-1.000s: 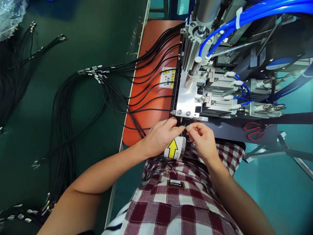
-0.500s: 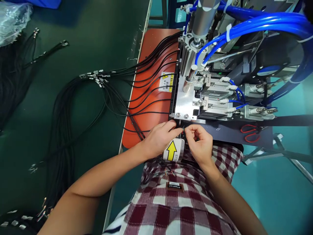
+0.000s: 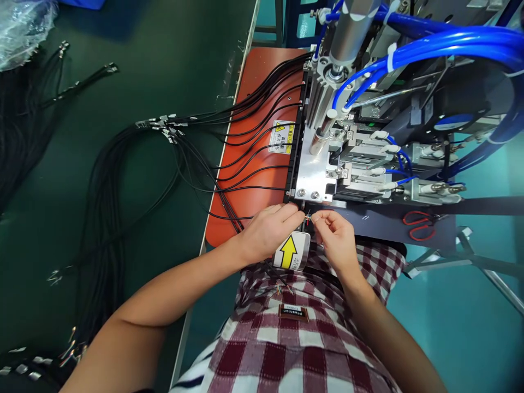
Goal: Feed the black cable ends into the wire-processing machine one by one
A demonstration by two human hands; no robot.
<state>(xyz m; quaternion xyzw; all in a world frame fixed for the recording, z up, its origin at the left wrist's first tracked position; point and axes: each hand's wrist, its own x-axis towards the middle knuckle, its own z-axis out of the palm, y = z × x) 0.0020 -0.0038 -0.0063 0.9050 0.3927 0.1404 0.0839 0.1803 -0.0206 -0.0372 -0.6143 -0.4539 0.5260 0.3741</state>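
At the machine's front edge, my left hand (image 3: pixel 272 226) is closed on a black cable (image 3: pixel 229 216) near its stripped end. Thin coloured wires (image 3: pixel 308 219) fan out from that end between my two hands. My right hand (image 3: pixel 336 234) pinches at the tips of these wires with thumb and forefinger. Just below my fingers is a white label with a yellow arrow (image 3: pixel 289 251). More black cables (image 3: pixel 256 188) run across the orange plate (image 3: pixel 245 202) into the machine's clamping edge.
The machine (image 3: pixel 315 174) with metal cylinders and blue air hoses (image 3: pixel 450 46) stands directly beyond my hands. Red-handled scissors (image 3: pixel 421 225) lie to the right. Bundled black cables (image 3: pixel 102 207) cover part of the dark green table (image 3: pixel 196 65) at left.
My right hand has drawn slightly away from the left, and more of the coloured wires shows between them. The left hand stays in nearly the same place. The view has shifted a little.
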